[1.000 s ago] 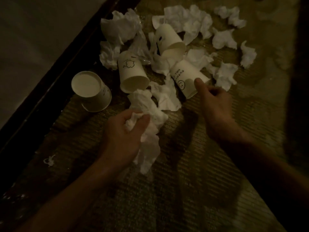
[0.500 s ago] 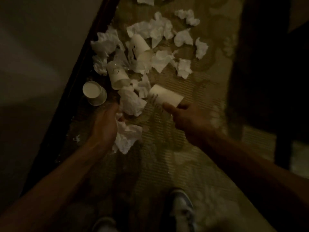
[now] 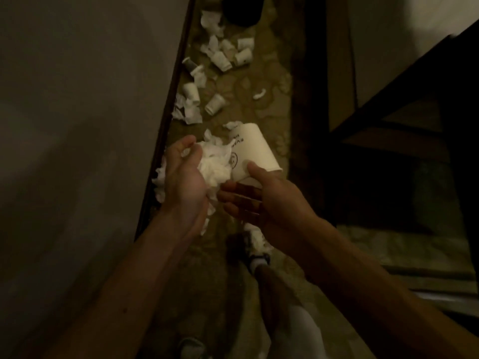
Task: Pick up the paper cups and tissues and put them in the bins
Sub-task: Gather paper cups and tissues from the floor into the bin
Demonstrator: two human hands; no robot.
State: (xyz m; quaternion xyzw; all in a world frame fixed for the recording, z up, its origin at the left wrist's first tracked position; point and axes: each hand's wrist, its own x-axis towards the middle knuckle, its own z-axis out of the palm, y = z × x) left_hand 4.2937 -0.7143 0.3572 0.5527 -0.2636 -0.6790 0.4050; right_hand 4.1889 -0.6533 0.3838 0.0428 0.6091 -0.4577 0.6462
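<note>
Left hand [image 3: 184,177] grips tissues [image 3: 215,165], right hand [image 3: 261,200] – paper cup [image 3: 252,151]

The left hand [image 3: 184,174] grips a white wad [image 3: 215,164] of tissue. The right hand [image 3: 264,200] holds a white cup [image 3: 254,149], thumb on its side and fingers under it. The cup is tilted, with a little face drawn on it. The wad touches the cup. Farther off, more cups [image 3: 215,103] lie on their sides on the carpet [image 3: 259,99], with tissues [image 3: 190,114] among them, close to the wall [image 3: 77,99]. A tissue lies on a shoe [image 3: 255,257] below the hands. The picture is dim.
</note>
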